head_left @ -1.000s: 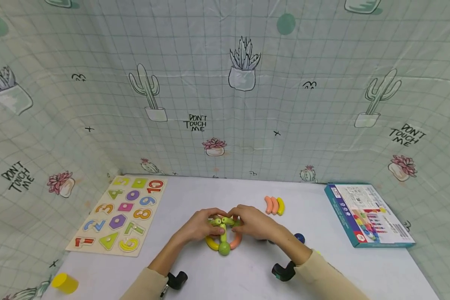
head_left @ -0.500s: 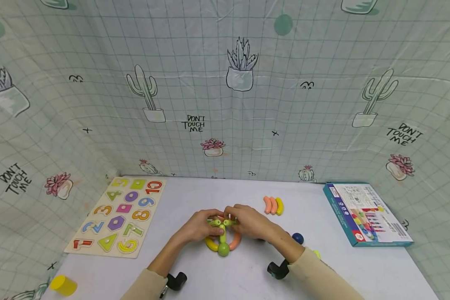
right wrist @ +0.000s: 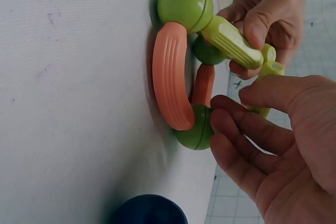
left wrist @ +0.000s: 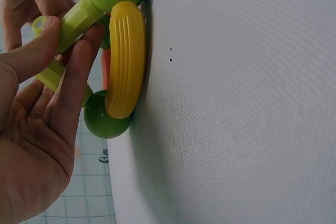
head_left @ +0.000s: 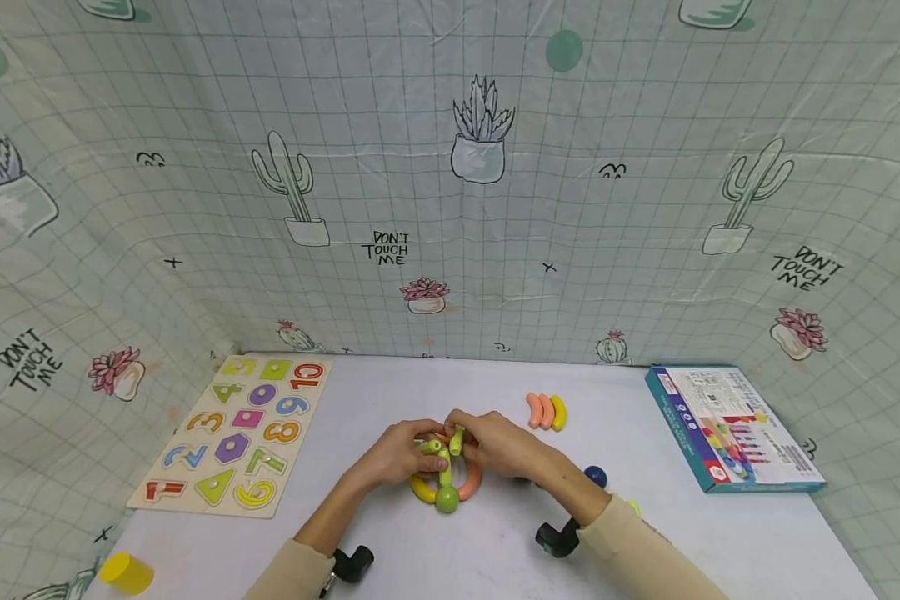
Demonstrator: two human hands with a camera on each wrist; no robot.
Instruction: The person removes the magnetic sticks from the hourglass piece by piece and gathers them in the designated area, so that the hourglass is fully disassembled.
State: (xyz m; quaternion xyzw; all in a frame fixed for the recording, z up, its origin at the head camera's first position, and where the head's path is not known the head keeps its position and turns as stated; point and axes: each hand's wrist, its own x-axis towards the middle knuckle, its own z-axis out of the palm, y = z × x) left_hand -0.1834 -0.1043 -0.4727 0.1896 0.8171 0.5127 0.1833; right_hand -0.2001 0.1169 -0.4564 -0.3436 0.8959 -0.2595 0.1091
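Observation:
On the table stands a ring of green balls (head_left: 447,499) joined by a yellow curved rod (left wrist: 126,61) and orange curved rods (right wrist: 171,80). A light green rod (right wrist: 236,45) slants up from the near ball, and my left hand (head_left: 399,455) pinches it between thumb and fingers. Another light green rod (left wrist: 51,75) rises from a ball on the left side, behind those fingers. My right hand (head_left: 506,446) pinches a separate-looking light green rod (head_left: 457,440) at the top, its end close beside the other rods' upper ends. The far side is partly hidden by both hands.
Two orange curved rods (head_left: 541,411) and a yellow one (head_left: 558,412) lie behind my right hand. A dark blue ball (head_left: 596,477) sits by the right forearm. A number puzzle board (head_left: 232,433) and yellow cylinder (head_left: 127,572) are left; a toy box (head_left: 735,429) is right.
The light green rod in my right hand has swung from lying sideways to more upright, its near end tilted toward the viewer. The left hand keeps its grip, and the ring stays in place.

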